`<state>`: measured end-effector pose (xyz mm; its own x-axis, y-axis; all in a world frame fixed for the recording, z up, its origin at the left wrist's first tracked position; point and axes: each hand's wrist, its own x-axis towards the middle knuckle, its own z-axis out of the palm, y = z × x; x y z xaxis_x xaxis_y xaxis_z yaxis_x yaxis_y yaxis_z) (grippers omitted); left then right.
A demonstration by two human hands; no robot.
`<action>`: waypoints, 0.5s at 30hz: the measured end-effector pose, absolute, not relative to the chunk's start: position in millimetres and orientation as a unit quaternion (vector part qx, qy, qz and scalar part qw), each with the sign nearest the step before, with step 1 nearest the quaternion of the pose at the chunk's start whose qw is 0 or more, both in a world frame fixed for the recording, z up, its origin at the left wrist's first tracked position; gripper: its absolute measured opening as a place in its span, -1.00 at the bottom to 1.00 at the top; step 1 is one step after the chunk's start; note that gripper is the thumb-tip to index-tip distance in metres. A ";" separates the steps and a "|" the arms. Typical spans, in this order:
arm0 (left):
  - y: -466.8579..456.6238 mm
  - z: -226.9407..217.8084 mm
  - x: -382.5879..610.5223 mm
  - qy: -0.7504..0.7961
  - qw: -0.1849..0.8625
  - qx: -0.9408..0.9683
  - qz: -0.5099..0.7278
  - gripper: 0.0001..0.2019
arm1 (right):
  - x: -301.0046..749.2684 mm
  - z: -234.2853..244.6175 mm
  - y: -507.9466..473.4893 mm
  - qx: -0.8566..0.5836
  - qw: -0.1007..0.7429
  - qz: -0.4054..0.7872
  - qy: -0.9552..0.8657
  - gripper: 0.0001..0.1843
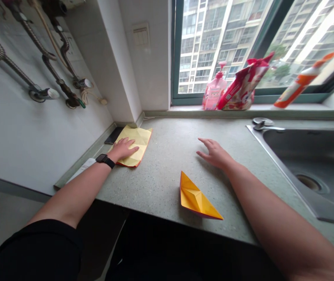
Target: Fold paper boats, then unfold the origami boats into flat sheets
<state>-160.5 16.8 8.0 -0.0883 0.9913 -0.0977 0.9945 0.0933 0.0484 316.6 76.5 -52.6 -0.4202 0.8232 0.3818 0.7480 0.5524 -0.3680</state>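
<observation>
My left hand (123,149) lies flat with fingers spread on creased yellow paper (139,136), whose edges show red underneath. It is at the left of the counter, by the wall. My right hand (213,153) is over the middle of the counter, fingers stretched out and nothing in them. Nearer to me, at the counter's front edge, stands a folded yellow-orange paper boat (195,197). Neither hand touches the boat.
A dark flat object (114,135) lies by the wall, partly behind the paper. On the right is a steel sink (281,164). A pink pump bottle (214,90), a red bag (241,88) and an orange-white bottle (297,86) stand on the windowsill. Pipes (58,80) run along the left wall.
</observation>
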 end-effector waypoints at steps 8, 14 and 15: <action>20.0 27.1 -158.2 0.746 0.049 0.663 0.040 -0.25 | 312.2 -40.1 71.7 -0.452 0.288 0.073 -0.841 -0.51; 20.3 71.3 -95.8 0.608 0.050 0.748 0.262 -0.48 | 291.9 -1.4 44.7 -0.415 0.192 0.267 -0.848 -0.65; 16.7 73.5 -78.6 0.584 0.085 0.758 0.277 -0.51 | 288.6 5.7 39.5 -0.401 0.153 0.304 -0.850 -0.66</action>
<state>-78.6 16.7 73.5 0.1648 0.9327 0.3207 0.8390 -0.3035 0.4517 288.6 39.5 5.7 -0.6312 0.7754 0.0160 0.5896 0.4932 -0.6396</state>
